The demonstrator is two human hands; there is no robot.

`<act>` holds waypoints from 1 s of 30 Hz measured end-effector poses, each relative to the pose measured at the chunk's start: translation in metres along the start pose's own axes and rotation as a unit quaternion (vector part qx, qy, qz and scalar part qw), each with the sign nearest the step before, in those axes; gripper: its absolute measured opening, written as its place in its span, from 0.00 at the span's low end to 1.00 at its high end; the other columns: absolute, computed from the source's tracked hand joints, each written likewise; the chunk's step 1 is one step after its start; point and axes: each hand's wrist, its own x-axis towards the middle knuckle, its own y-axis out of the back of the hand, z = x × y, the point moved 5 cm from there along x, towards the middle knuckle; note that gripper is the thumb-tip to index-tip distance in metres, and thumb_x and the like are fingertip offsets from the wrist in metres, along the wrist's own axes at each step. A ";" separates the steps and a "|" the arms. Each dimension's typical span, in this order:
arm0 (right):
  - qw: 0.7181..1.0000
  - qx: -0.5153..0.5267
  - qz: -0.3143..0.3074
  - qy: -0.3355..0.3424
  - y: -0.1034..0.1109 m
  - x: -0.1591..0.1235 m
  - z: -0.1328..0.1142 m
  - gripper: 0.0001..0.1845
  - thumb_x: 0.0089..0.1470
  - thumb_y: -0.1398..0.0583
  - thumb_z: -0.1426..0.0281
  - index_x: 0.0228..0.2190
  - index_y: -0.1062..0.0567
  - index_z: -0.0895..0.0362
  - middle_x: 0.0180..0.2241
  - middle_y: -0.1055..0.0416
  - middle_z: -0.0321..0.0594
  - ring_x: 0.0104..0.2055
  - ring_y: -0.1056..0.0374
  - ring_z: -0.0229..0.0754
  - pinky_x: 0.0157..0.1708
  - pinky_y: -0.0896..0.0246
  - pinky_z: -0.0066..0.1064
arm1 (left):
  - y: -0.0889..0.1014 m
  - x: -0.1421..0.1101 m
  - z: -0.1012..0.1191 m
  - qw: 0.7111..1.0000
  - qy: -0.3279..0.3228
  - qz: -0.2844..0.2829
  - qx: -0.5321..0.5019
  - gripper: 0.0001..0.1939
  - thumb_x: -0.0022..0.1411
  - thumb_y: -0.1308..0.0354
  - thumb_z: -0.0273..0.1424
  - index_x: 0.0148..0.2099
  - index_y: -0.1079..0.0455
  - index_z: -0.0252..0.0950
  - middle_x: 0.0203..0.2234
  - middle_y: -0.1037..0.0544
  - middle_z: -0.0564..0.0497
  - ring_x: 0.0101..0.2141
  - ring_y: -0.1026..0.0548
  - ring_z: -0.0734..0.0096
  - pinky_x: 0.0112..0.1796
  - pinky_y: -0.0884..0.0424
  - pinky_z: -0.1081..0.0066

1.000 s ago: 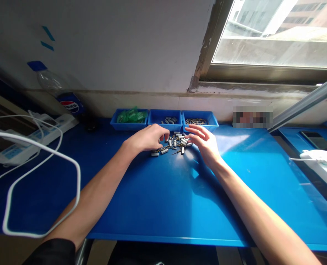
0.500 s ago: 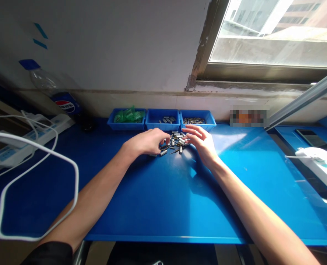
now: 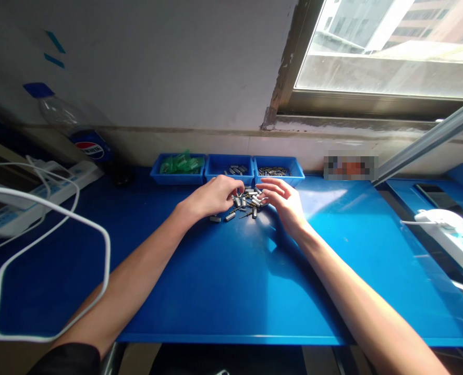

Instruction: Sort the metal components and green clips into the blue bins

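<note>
A loose pile of small silver metal cylinders (image 3: 254, 213) and thin dark and brass-coloured pins (image 3: 245, 214) lies on the blue tabletop (image 3: 223, 281). Over the pile's left side is my left hand (image 3: 218, 195), its fingers curled down and closed; whatever is between the fingertips is hidden. My right hand (image 3: 284, 203) rests at the pile's right edge with fingers spread, the fingertips by the nearest cylinders. Behind the hands stand three blue bins: the left bin (image 3: 177, 179) has green translucent pieces, the middle bin (image 3: 219, 160) several cylinders, the right bin (image 3: 280, 180) many thin metal pins.
White power strips lie at the left (image 3: 65, 188) and right (image 3: 450, 229). A white cable (image 3: 107, 260) loops above my left forearm. A cola bottle (image 3: 90, 146) stands at the back left, and a phone (image 3: 435, 194) lies at the right. A wall and window close the back.
My left hand has dipped slightly into the pile, then risen a little and shifted right across it. My right hand has stayed about where it was. The whole view has drifted slightly.
</note>
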 end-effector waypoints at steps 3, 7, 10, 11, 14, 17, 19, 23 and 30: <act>1.000 -0.005 -0.004 0.000 -0.001 0.000 0.000 0.20 0.56 0.32 0.60 0.49 0.21 0.50 0.43 0.17 0.41 0.39 0.22 0.45 0.45 0.25 0.40 | 0.006 0.001 0.006 0.997 -0.017 0.048 -0.062 0.15 0.59 0.42 0.21 0.46 0.19 0.35 0.36 0.16 0.48 0.36 0.19 0.67 0.38 0.27 0.73; 0.999 -0.029 -0.011 -0.006 -0.004 -0.002 -0.006 0.19 0.55 0.31 0.59 0.49 0.20 0.49 0.40 0.17 0.40 0.39 0.21 0.46 0.47 0.26 0.42 | 0.013 0.001 0.013 0.980 -0.011 0.111 -0.166 0.08 0.59 0.37 0.26 0.40 0.18 0.33 0.35 0.15 0.48 0.36 0.17 0.66 0.41 0.22 0.71; 0.999 -0.023 -0.030 -0.015 -0.009 -0.005 -0.010 0.19 0.54 0.30 0.58 0.47 0.20 0.49 0.39 0.16 0.39 0.40 0.20 0.47 0.49 0.25 0.44 | 0.014 0.001 0.013 0.957 0.015 0.127 -0.258 0.06 0.57 0.33 0.29 0.36 0.19 0.32 0.32 0.15 0.47 0.34 0.16 0.64 0.41 0.19 0.69; 0.999 -0.015 -0.039 -0.017 -0.010 -0.005 -0.011 0.19 0.54 0.30 0.58 0.46 0.20 0.48 0.38 0.16 0.38 0.40 0.20 0.48 0.49 0.25 0.44 | 0.014 0.001 0.013 0.952 0.025 0.128 -0.278 0.06 0.56 0.32 0.30 0.36 0.19 0.31 0.32 0.15 0.47 0.34 0.16 0.63 0.40 0.19 0.69; 0.998 0.002 -0.057 -0.018 -0.013 -0.006 -0.011 0.16 0.54 0.29 0.57 0.43 0.18 0.49 0.38 0.16 0.38 0.41 0.19 0.48 0.50 0.25 0.43 | 0.014 0.001 0.011 0.940 0.047 0.134 -0.310 0.09 0.54 0.29 0.32 0.34 0.19 0.30 0.31 0.15 0.45 0.34 0.15 0.62 0.39 0.18 0.68; 0.998 0.006 -0.059 -0.025 -0.014 -0.006 -0.009 0.17 0.52 0.27 0.55 0.41 0.17 0.50 0.38 0.16 0.39 0.41 0.19 0.48 0.49 0.25 0.44 | 0.013 0.001 0.009 0.933 0.055 0.141 -0.327 0.12 0.51 0.26 0.34 0.33 0.20 0.30 0.31 0.15 0.44 0.34 0.16 0.61 0.38 0.18 0.67; 0.997 0.010 -0.064 -0.032 -0.014 -0.006 -0.008 0.19 0.50 0.27 0.54 0.40 0.17 0.49 0.37 0.16 0.39 0.40 0.20 0.48 0.49 0.24 0.45 | 0.011 0.002 0.009 0.933 0.057 0.143 -0.325 0.13 0.51 0.26 0.36 0.32 0.20 0.31 0.31 0.15 0.44 0.34 0.16 0.61 0.37 0.19 0.67; 0.997 0.020 -0.057 -0.039 -0.012 -0.004 -0.004 0.17 0.49 0.26 0.54 0.38 0.16 0.49 0.33 0.17 0.38 0.38 0.20 0.48 0.48 0.25 0.46 | 0.009 0.002 0.010 0.946 0.055 0.130 -0.291 0.12 0.53 0.28 0.36 0.31 0.21 0.32 0.29 0.15 0.45 0.32 0.17 0.62 0.36 0.20 0.69; 1.000 0.015 0.027 -0.004 0.000 0.001 0.001 0.19 0.51 0.27 0.55 0.43 0.17 0.50 0.41 0.16 0.40 0.45 0.19 0.51 0.55 0.26 0.48 | 0.007 -0.001 -0.001 0.995 0.060 0.039 -0.066 0.06 0.54 0.33 0.29 0.36 0.21 0.36 0.30 0.17 0.49 0.32 0.20 0.66 0.34 0.27 0.73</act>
